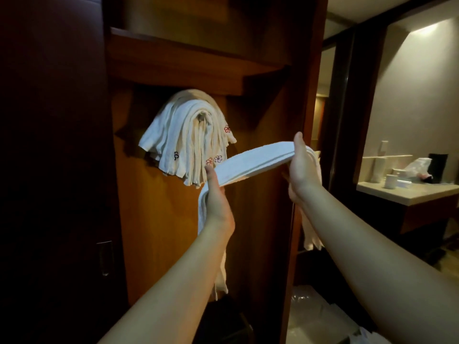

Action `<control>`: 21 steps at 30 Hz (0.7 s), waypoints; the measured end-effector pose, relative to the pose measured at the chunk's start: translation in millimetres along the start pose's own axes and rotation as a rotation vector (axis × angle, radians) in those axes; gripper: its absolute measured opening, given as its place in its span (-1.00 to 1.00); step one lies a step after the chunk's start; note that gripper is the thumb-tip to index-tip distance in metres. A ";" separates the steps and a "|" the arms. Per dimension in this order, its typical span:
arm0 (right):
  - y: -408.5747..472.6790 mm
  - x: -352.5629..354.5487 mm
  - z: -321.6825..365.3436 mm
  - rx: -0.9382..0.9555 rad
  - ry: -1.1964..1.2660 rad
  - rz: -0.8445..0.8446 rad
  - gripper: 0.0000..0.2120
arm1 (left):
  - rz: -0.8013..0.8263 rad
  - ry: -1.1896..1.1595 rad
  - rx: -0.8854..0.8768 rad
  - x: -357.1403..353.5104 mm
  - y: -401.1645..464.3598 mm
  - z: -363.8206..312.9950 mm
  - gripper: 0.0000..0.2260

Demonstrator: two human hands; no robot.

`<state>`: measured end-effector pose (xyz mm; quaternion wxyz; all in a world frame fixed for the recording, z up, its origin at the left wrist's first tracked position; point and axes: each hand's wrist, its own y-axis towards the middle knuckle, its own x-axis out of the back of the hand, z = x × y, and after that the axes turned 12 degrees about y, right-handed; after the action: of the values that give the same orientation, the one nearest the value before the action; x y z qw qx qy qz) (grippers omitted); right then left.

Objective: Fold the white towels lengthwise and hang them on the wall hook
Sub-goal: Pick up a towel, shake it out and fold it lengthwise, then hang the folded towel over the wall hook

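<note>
A white towel (255, 161) folded into a long narrow band stretches between my two hands at chest height. My left hand (217, 194) grips its left part, and the loose end hangs down below that hand. My right hand (301, 170) grips the right part, whose other end drops behind my forearm. Up and to the left, several folded white towels (191, 135) with small flower emblems drape over a wall hook (200, 117) on the wooden panel. The held towel sits just below and right of that bundle.
A wooden shelf (188, 63) juts out right above the hook. A dark door with a metal handle (105, 256) fills the left. To the right, a counter (407, 192) carries cups and bottles. Pale bags lie on the floor (318, 316) below.
</note>
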<state>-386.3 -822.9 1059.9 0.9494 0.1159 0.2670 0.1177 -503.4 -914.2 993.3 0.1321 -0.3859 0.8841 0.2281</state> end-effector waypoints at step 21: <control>130.4 -79.1 -51.5 0.010 -0.284 0.188 -0.25 | 0.125 0.724 -0.079 66.0 186.1 -82.4 -0.13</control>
<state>-500.5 -714.0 1092.0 0.9618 0.1608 0.1187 0.1869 -690.4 -885.6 1093.2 -0.2185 -0.3919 0.8858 0.1183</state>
